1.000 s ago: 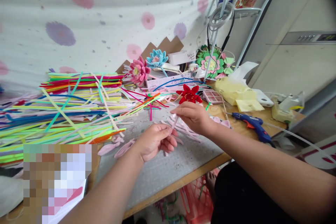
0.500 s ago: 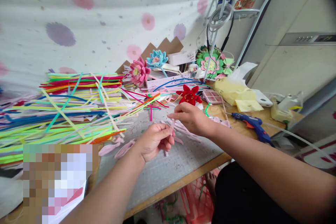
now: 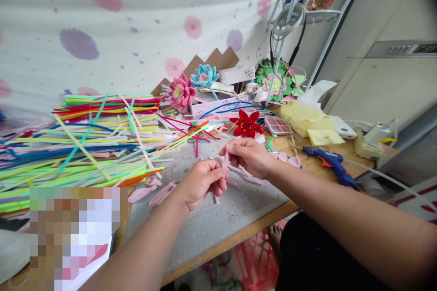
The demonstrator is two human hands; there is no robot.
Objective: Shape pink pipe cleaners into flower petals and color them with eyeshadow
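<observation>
Between my two hands a short pale pink pipe cleaner (image 3: 226, 160) stands roughly upright. My left hand (image 3: 205, 179) pinches its lower part between thumb and fingers. At its top end, the thumb and index finger of my right hand (image 3: 251, 157) are closed on it. More pale pink pipe cleaners (image 3: 251, 176) lie on the grey cutting mat (image 3: 201, 236) behind my hands. Bent pink petal-like loops (image 3: 145, 192) rest left of my left wrist. Just beyond my right hand is a red pipe-cleaner flower (image 3: 246, 123).
Piles of coloured pipe cleaners (image 3: 78, 145) cover the table's left side. A blue glue gun (image 3: 327, 161) lies to the right, near a yellow plastic package (image 3: 305, 118). Pink (image 3: 182, 92) and blue flowers (image 3: 205, 76) stand at the back. A metal pole (image 3: 283, 41) with cables rises behind.
My right hand has come down and its thumb and index finger have closed on the top of the pink pipe cleaner. My left hand has hardly moved.
</observation>
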